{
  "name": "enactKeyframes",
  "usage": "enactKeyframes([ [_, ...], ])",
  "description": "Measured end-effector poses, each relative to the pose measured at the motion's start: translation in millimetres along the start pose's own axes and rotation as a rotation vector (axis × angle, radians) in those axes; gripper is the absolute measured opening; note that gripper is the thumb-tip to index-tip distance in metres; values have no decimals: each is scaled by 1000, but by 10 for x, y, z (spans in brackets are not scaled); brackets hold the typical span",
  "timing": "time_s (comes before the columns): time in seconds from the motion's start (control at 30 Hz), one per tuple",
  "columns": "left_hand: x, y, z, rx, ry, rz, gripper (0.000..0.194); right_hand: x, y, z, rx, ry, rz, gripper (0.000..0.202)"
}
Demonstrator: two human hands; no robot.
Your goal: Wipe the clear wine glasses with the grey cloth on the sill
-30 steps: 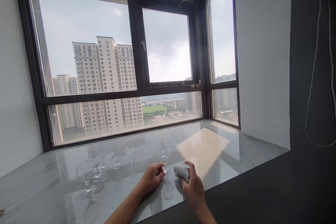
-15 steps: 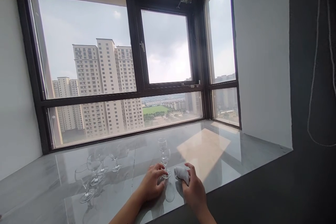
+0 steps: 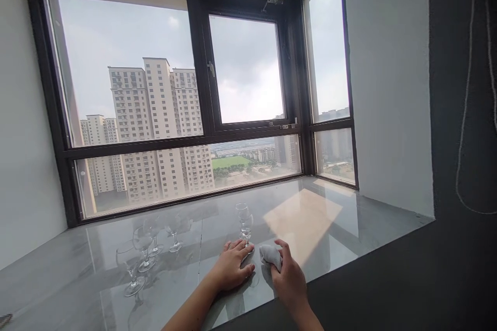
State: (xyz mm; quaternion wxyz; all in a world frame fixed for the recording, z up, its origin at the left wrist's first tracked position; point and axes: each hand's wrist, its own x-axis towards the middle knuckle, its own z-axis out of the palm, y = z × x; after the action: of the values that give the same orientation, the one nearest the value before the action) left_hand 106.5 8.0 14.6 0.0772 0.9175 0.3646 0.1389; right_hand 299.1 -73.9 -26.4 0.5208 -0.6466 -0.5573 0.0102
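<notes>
My left hand lies low over the sill with its fingers stretched out. Its fingertips overlap the foot of a clear stemmed glass; whether they press on it I cannot tell. The outlines of that glass look doubled, and a second one behind it cannot be made out for sure. Just to the right, my right hand is closed on a bunched, pale grey cloth, held apart from the glass.
Several clear stemmed glasses stand upright at the left, the nearest glass closest to me. They are on a glossy grey window sill with a front edge. Dark-framed windows rise behind, and a cord hangs at the right.
My left hand's fingers have gone from curled near the glass's foot to stretched flatter over it. The right hand and cloth have barely moved. The whole view has shifted slightly.
</notes>
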Motion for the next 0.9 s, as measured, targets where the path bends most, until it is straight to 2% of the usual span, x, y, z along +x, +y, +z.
enactKeyframes([
  [0.13,26,27,-37,-9,-33,-28,63,1,-1,1,-26,4,-4,45],
  [0.5,111,-29,-11,-16,-11,-39,64,-10,-5,-1,-48,-20,2,44],
  [0.6,123,-61,23,-68,40,-35,59,-6,9,-1,-46,-39,5,44],
  [0.67,116,-97,42,-173,220,-39,43,-2,29,4,-39,-48,3,45],
  [0.73,98,-165,41,-269,467,-96,32,0,53,14,-42,-40,3,45],
  [0.83,55,-358,-25,-292,781,-309,43,-2,85,27,-48,-35,3,44],
  [0.9,15,-538,-107,-271,969,-493,39,-3,96,29,-41,-40,5,42],
])
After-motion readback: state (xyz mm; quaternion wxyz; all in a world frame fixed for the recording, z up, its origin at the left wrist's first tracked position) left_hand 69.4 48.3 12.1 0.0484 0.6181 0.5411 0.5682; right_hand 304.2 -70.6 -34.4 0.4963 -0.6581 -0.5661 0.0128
